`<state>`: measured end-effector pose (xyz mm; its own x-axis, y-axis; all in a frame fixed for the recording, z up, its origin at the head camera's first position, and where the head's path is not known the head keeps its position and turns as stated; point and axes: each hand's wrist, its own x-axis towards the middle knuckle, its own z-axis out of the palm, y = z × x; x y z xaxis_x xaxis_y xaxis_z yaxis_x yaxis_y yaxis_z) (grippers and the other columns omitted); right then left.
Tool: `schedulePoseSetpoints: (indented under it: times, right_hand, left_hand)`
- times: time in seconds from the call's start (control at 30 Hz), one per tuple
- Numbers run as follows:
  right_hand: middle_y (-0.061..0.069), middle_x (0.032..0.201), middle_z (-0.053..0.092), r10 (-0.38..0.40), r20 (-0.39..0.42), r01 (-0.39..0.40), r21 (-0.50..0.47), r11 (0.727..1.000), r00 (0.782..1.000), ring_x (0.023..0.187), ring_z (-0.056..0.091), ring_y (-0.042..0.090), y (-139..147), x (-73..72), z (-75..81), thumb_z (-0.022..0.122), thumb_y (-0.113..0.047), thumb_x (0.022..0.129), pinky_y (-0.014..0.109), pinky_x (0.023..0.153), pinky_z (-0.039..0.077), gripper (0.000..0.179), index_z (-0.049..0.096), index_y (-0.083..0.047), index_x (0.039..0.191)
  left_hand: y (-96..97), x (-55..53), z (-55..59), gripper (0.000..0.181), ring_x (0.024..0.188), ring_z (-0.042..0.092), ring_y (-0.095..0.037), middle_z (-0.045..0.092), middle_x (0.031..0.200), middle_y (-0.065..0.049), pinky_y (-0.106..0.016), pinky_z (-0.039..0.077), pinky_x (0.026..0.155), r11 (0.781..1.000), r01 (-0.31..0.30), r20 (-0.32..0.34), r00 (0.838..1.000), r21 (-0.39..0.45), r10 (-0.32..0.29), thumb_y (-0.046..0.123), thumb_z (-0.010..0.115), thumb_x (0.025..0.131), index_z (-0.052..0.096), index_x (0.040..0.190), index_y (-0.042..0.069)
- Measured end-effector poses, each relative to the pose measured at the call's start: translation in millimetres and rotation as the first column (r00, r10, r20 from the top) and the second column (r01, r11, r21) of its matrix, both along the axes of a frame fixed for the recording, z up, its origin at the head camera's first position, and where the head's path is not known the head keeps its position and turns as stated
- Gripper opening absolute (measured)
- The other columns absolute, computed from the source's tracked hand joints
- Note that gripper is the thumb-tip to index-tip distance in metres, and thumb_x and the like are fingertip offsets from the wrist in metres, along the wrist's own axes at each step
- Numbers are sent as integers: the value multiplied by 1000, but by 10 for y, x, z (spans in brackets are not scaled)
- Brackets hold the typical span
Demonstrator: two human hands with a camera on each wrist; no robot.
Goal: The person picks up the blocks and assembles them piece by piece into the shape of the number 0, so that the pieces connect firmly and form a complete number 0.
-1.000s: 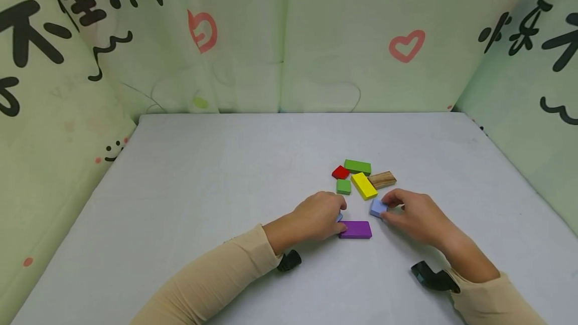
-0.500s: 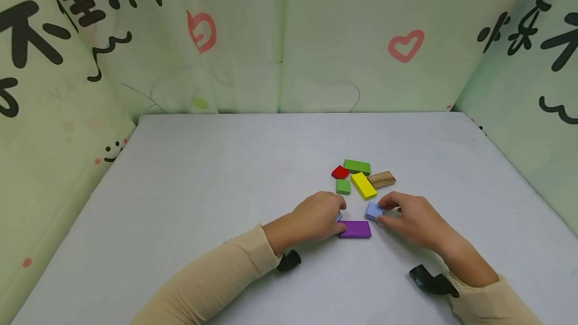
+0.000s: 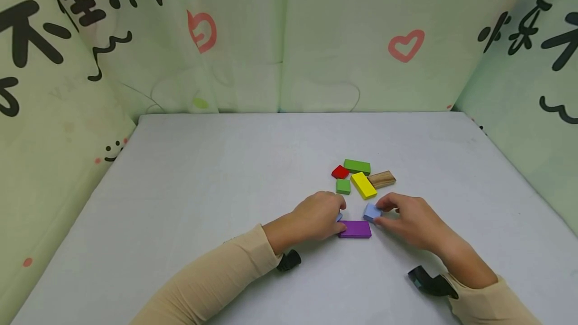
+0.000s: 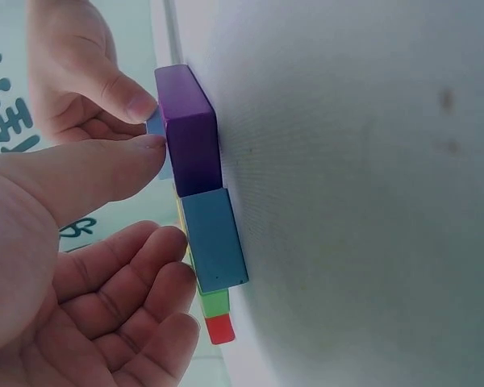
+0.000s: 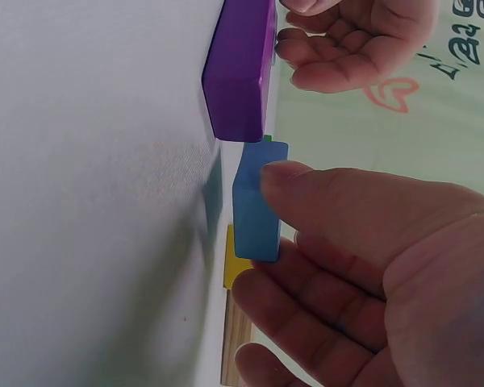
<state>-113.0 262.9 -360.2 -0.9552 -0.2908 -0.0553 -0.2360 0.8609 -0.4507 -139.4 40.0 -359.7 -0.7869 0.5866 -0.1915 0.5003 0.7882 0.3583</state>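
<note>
The left hand (image 3: 319, 216) pinches the purple block (image 3: 356, 230) and blue block (image 4: 215, 239) at its far left edge between thumb and curled fingers, the right hand (image 3: 417, 218) pinches a second blue block (image 3: 371, 212) near the purple block's far right corner, and beyond that landmark lie the yellow block (image 3: 364, 185), small green block (image 3: 343, 186) and wooden block (image 3: 383, 179).

The right hand (image 5: 419, 274) pinches a blue block (image 5: 256, 218) – purple block (image 5: 240, 72) just beside; yellow block (image 5: 235, 270) behind.
</note>
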Motion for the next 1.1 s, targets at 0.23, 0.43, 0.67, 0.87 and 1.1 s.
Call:
schedulePoseSetpoints:
  times: [0.23,0.43,0.67,0.87,1.1]
  right_hand:
    - [6,101,70,5,1,-5,0,1000,1000,96,64,30,-18,12,10,78,-22,87,53,84,51,29,68,-4,108]
    - [5,100,70,9,0,-9,0,1000,1000,95,64,29,-29,22,1,79,-22,87,52,83,52,29,68,-4,108]
    - [4,99,70,5,-13,-5,-10,1000,1000,95,64,28,-45,43,-13,79,-21,87,52,83,52,28,69,-5,106]
    - [4,100,70,-2,-7,2,-5,1000,1000,95,64,29,-48,49,-10,79,-20,87,52,84,52,28,68,-4,107]
    - [4,100,70,7,-3,-7,-5,1000,1000,96,64,29,-42,49,-26,79,-18,87,52,85,52,28,68,-3,108]
  left_hand:
    - [-6,-6,7,42,87,56,-8,68,103,3,-17,49,78,1000,7,-5,1000,7,-7,33,79,88,68,123,12]
    - [-6,-5,18,42,87,57,-8,68,103,3,-18,49,78,1000,7,-8,1000,4,-7,33,78,89,68,123,12]
    - [6,-1,22,41,89,57,-7,68,104,3,-18,49,78,1000,1,-6,1000,-9,-2,33,78,88,68,123,13]
    - [8,0,16,41,87,56,-7,68,103,4,-17,49,77,1000,0,-6,1000,-12,0,33,79,88,68,123,13]
    - [-1,2,17,42,88,57,-8,68,104,3,-18,49,78,1000,10,-10,1000,-2,-10,33,78,88,68,123,12]
